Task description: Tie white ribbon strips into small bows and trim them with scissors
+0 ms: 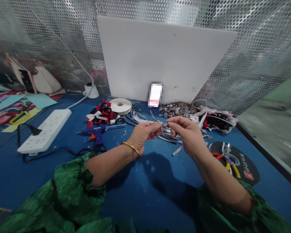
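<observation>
My left hand (146, 133) and my right hand (188, 133) meet above the middle of the blue table, fingertips almost touching. A short pale grey ribbon (163, 125) is pinched in my left hand, thumb on top. My right thumb and forefinger close at the ribbon's other side; the exact grip is small and partly hidden. Behind and below the hands lies a loose bunch of grey and white ribbon strips (168, 138). One cut strip (177, 150) rests apart, nearer to me, just left of my right wrist.
A blue glue gun (94, 132), red and white bows (104, 111) and a ribbon roll (120, 106) lie left. Behind are a phone (155, 94) and a pile of grey bows (178, 109). Pliers (226, 161) rest on a black mat at right; a power strip (47, 129) lies far left.
</observation>
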Motion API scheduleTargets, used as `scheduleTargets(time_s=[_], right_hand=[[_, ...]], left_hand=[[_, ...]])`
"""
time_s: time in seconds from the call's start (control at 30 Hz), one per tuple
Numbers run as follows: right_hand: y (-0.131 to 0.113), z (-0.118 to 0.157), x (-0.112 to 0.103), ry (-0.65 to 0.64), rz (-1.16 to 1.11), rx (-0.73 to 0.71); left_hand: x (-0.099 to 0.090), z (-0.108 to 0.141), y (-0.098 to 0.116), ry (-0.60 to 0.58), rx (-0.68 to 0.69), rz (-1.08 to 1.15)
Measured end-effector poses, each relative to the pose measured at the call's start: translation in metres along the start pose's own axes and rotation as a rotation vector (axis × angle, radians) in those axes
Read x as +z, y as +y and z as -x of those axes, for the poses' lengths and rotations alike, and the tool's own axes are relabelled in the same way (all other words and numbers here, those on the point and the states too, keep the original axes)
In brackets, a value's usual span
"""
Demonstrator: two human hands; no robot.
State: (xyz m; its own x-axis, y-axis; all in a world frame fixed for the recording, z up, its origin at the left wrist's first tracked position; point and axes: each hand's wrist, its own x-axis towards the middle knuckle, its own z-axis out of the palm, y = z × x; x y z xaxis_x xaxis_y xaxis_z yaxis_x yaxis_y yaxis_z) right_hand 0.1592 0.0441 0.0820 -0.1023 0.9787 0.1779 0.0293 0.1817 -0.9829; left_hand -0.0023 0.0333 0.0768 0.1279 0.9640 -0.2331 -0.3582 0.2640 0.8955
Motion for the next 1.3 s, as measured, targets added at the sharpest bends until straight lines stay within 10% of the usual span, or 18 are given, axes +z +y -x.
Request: scheduleTargets(time_s=[0.93,1.13,1.3], right_hand=[[0.001,-0.006,-0.006,-0.141,-0.063,0.129],[0.003,-0.014,-0.016,0.004,-0.027,0.070],[0.005,-0.016,-0.022,-0.159,0.087,0.097]], left_hand=[[-0.003,-0.004,-0.001,0.061,0.003,-0.062],[-0.003,-0.006,0.000,0.105,-0.010,0.002],[-0.004,-0.008,-0.002,0.099,-0.037,-0.005]])
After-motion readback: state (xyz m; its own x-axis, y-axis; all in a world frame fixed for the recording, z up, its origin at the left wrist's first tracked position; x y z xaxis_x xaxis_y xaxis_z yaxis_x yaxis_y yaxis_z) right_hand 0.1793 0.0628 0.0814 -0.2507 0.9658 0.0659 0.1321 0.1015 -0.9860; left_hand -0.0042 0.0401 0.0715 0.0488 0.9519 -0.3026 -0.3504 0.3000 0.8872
